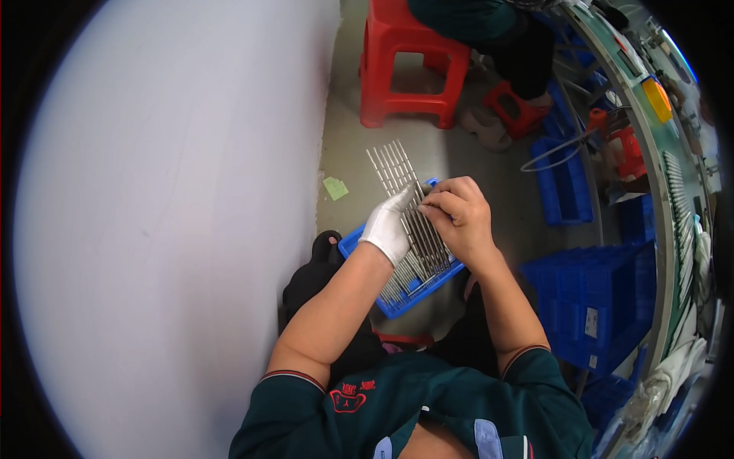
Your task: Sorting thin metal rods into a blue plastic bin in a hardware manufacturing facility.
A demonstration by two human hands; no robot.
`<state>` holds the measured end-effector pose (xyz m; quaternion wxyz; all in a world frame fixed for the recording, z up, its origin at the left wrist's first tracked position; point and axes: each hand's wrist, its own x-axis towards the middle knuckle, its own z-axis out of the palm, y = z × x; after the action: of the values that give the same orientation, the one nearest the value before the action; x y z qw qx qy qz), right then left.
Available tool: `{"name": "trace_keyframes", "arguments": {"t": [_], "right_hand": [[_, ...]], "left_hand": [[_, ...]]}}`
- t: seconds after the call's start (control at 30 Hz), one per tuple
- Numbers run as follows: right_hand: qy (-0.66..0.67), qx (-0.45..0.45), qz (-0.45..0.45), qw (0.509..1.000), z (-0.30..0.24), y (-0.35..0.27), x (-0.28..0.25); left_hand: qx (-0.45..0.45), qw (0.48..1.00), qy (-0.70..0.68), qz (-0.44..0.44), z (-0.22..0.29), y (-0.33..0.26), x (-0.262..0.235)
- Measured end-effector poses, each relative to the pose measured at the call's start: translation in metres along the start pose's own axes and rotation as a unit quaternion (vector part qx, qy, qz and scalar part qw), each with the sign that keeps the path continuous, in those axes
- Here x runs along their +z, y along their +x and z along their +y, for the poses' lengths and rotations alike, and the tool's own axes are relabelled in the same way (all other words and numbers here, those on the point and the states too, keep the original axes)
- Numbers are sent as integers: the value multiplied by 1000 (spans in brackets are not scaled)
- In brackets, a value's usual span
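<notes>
A row of thin, shiny metal rods (391, 168) fans out side by side, slanting up and away over a blue plastic crate (353, 239). My left hand (387, 231), in a white glove, is closed around the rods about midway, its thumb lying along them. Bare and bent at the fingers, my right hand (463, 218) pinches at the right edge of the row. Its fingertips meet the rods, but what they hold, if anything, is too small to tell. More rods lie inside the crate, which sits low between my knees.
A white wall (183, 214) runs along my left. Ahead stand a red stool (413, 99) and a seated person in dark clothes (508, 38). On the right are blue bins (585, 298) below a long green-topped workbench (642, 96). A green paper scrap (335, 188) lies on the floor.
</notes>
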<state>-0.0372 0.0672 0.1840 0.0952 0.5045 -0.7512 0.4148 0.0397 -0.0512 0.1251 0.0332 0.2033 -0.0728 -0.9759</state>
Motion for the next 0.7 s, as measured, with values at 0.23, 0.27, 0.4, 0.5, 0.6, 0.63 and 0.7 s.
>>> {"name": "trace_keyframes", "arguments": {"t": [0.23, 0.27, 0.4, 0.5, 0.6, 0.63, 0.7], "right_hand": [[-17, 6, -2, 1000, 0, 0, 1], [-44, -34, -7, 998, -3, 1, 0], [-88, -82, -15, 993, -4, -1, 4], [-91, -73, -26, 993, -5, 1, 2], [-88, -47, -8, 995, -11, 2, -9], [-76, -39, -3, 996, -12, 4, -10], [-36, -15, -8, 999, -4, 1, -5]], "left_hand": [[-5, 1000, -12, 5, 0, -1, 3], [-5, 1000, -12, 5, 0, -1, 2], [-14, 999, -27, -24, 0, 0, -5], [-12, 1000, -16, -19, 0, 0, -3], [-3, 1000, 12, 21, 0, -6, 10], [-2, 999, 17, 33, 0, -8, 13], [-7, 1000, -3, 14, 0, -6, 10]]}}
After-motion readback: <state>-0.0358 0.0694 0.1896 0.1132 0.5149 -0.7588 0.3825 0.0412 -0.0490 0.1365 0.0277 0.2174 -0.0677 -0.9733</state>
